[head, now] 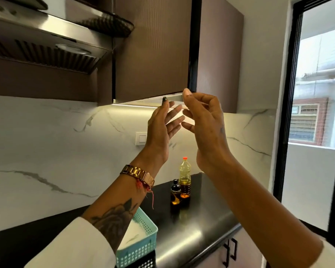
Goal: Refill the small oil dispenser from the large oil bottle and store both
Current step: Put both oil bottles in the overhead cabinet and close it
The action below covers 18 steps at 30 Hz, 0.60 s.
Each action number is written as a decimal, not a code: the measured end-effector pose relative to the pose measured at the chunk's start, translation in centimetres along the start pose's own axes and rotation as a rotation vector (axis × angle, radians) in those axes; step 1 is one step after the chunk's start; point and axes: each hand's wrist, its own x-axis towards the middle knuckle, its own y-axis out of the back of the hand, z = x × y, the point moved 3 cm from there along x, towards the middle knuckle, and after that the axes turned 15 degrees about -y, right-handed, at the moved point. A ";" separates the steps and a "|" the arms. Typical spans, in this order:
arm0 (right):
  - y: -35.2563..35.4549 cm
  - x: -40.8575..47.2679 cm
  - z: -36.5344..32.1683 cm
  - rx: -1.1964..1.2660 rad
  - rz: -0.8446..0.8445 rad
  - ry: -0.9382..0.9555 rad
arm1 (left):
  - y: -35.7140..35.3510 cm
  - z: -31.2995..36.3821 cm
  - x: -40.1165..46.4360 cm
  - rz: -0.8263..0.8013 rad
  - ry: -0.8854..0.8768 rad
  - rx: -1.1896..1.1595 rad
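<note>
From the head view we raise our left hand (162, 130) and right hand (203, 120), fingers loose and holding nothing, beneath the brown cabinet (155, 51), while far below it the large oil bottle (184, 178) touches the small oil dispenser (175, 192) (both upright) on the counter (197, 225).

Brown ribbed cabinet doors (153, 51), white grey-veined marble backsplash (46, 151)

Large oil bottle (184, 177) upright on dark counter, red cap, small dark dispenser (175, 192) touching its left
</note>
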 end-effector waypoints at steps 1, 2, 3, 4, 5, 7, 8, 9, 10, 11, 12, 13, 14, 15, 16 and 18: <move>0.5 -0.1 0.5 0.005 0.006 -0.016 | -0.1 -0.6 -0.3 -0.008 -0.011 0.047; 1.0 -0.2 1.2 0.011 0.008 -0.034 | -0.1 -1.3 -0.7 -0.014 -0.021 0.099; 1.6 -0.3 2.0 0.015 0.008 -0.050 | -0.1 -2.1 -1.1 -0.018 -0.029 0.144; 2.1 -0.2 2.8 0.016 0.009 -0.063 | -0.1 -2.9 -1.4 -0.021 -0.041 0.186; 2.8 -0.2 3.7 0.015 0.014 -0.078 | 0.0 -3.8 -1.7 -0.017 -0.046 0.218; 4.1 0.3 5.4 0.015 0.028 -0.107 | 0.0 -5.7 -2.3 -0.001 -0.044 0.274; 4.8 0.6 6.3 0.013 0.038 -0.122 | -0.1 -6.7 -2.5 0.006 -0.041 0.305; 5.4 1.0 7.2 0.014 0.048 -0.138 | 0.0 -7.7 -2.7 0.014 -0.043 0.335; 6.2 1.4 8.2 0.019 0.054 -0.157 | -0.1 -8.7 -3.0 0.026 -0.043 0.359; 6.9 1.9 9.2 0.030 0.054 -0.177 | -0.3 -9.7 -3.2 0.040 -0.044 0.370; 7.8 2.5 10.2 0.042 0.048 -0.199 | -0.5 -10.9 -3.4 0.053 -0.044 0.374; 8.6 3.0 11.3 0.050 0.042 -0.223 | -0.8 -12.1 -3.5 0.065 -0.041 0.378; 9.4 3.5 12.2 0.059 0.037 -0.245 | -1.0 -13.1 -3.7 0.073 -0.037 0.388; 10.4 4.2 13.3 0.068 0.031 -0.268 | -1.3 -14.3 -3.9 0.081 -0.033 0.402; 11.3 4.8 14.4 0.078 0.022 -0.288 | -1.5 -15.5 -4.0 0.094 -0.030 0.412; 13.2 6.2 16.5 0.085 0.001 -0.328 | -2.0 -17.9 -4.2 0.131 -0.017 0.441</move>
